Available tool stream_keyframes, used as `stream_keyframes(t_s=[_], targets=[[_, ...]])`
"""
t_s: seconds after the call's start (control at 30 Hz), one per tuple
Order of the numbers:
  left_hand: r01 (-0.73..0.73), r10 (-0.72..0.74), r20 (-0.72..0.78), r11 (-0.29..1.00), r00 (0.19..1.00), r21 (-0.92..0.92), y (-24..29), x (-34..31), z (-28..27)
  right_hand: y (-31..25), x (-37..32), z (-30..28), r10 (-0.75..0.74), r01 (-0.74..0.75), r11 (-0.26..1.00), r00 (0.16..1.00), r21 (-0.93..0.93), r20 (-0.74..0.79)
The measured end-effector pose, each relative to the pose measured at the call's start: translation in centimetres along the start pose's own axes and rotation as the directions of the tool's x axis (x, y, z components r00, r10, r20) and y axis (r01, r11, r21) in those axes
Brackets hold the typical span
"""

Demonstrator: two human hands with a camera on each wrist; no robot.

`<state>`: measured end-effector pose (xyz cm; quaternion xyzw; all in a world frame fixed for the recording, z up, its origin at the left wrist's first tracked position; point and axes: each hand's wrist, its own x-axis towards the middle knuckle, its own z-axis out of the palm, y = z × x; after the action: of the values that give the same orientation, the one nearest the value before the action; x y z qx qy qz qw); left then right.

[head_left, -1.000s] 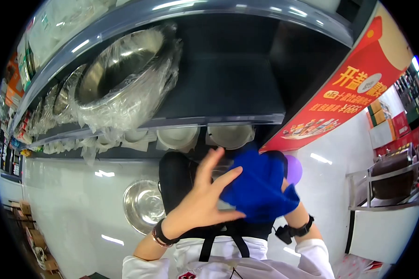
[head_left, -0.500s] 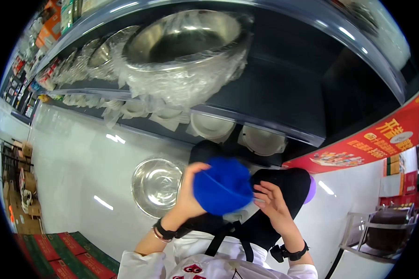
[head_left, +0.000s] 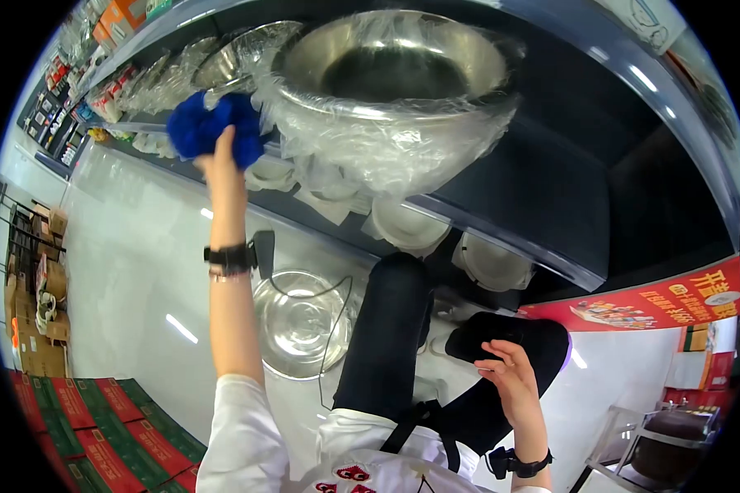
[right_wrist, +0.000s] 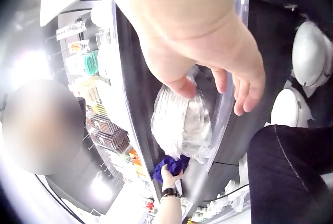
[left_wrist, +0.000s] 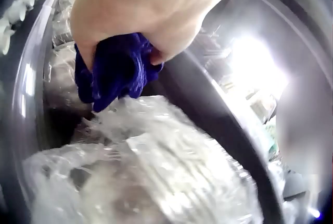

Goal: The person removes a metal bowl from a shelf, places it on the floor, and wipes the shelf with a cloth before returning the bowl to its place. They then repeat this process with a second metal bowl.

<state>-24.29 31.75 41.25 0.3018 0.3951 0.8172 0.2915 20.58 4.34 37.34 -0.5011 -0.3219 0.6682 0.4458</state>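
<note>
My left hand (head_left: 224, 168), arm stretched forward, grips a bunched blue cloth (head_left: 193, 127) at the shelf edge. In the left wrist view the thumb and fingers pinch the cloth (left_wrist: 117, 73) right above crinkled plastic wrap (left_wrist: 151, 151). Beside it in the head view stands a big plastic-wrapped metal basin (head_left: 386, 107), with smaller wrapped metal bowls (head_left: 242, 57) farther left. My right hand (head_left: 514, 386) hangs above the right knee, fingers loosely bent and holding nothing. The same hand (right_wrist: 197, 47) fills the top of the right wrist view.
An unwrapped shiny metal basin (head_left: 300, 324) sits on the floor left of the legs. White bowls (head_left: 493, 263) line the lower shelf. The shelf's front rail (head_left: 510, 238) runs across, and red and green boxes (head_left: 99, 427) lie at lower left. A cable (head_left: 341, 329) hangs near the left knee.
The blue cloth passed from near the right hand into the left, which carried it forward and left from the lap to the shelf. The right hand let go and stayed near the knee.
</note>
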Motion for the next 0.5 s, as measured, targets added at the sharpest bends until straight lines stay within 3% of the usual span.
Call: stream_keyframes(t_s=[0.03, 0.07, 0.1, 0.13, 0.2, 0.3, 0.33, 0.4, 0.47, 0.5], targets=[[0.024, -0.07, 0.144, 0.954, 0.987, 0.298, -2.7, 2.1, -1.7, -0.1, 0.3, 0.5, 0.007, -0.007, 1.0, 1.0, -0.012, 0.03], [0.002, -0.18, 0.258, 0.822, 0.949, 0.569, -4.9, 3.4, -3.7, -0.1, 0.5, 0.9, 0.017, -0.015, 1.0, 0.998, -0.025, 0.06], [0.332, -0.43, 0.142, 0.833, 0.892, 0.443, -3.4, 1.5, -1.2, -0.1, 0.7, 1.2, 0.029, -0.027, 0.999, 0.998, -0.031, 0.06], [0.127, -0.468, 0.349, 0.725, 0.812, 0.677, -4.0, 1.8, -1.6, 0.0, 0.9, 1.5, 0.028, -0.022, 0.997, 0.997, -0.077, 0.076], [-0.111, -0.388, 0.504, 0.698, 0.772, 0.707, -5.1, 0.9, -2.8, 0.3, 1.0, 1.6, 0.054, -0.042, 0.991, 0.994, -0.129, 0.094], [-0.132, -0.411, 0.451, 0.605, 0.792, 0.785, -2.9, -1.2, -5.3, 0.6, 1.0, 1.4, 0.042, -0.028, 0.984, 0.997, -0.177, 0.072], [-0.191, -0.356, 0.457, 0.579, 0.815, 0.792, -1.1, -3.5, -5.9, 0.8, 1.1, 1.2, 0.052, -0.038, 0.984, 0.995, -0.175, 0.079], [-0.093, -0.425, 0.472, 0.66, 0.772, 0.746, 3.2, -7.7, -6.8, 1.2, 1.1, 0.5, 0.077, -0.073, 0.982, 0.997, -0.172, 0.015], [-0.059, -0.454, 0.447, 0.647, 0.771, 0.76, 6.5, -10.5, -7.8, 1.6, 1.4, 0.1, 0.096, -0.092, 0.979, 0.995, -0.184, 0.014], [-0.081, -0.509, 0.465, 0.607, 0.724, 0.79, 9.5, -12.8, -8.7, 1.8, 1.6, -0.1, 0.104, -0.099, 0.977, 0.994, -0.188, 0.016]])
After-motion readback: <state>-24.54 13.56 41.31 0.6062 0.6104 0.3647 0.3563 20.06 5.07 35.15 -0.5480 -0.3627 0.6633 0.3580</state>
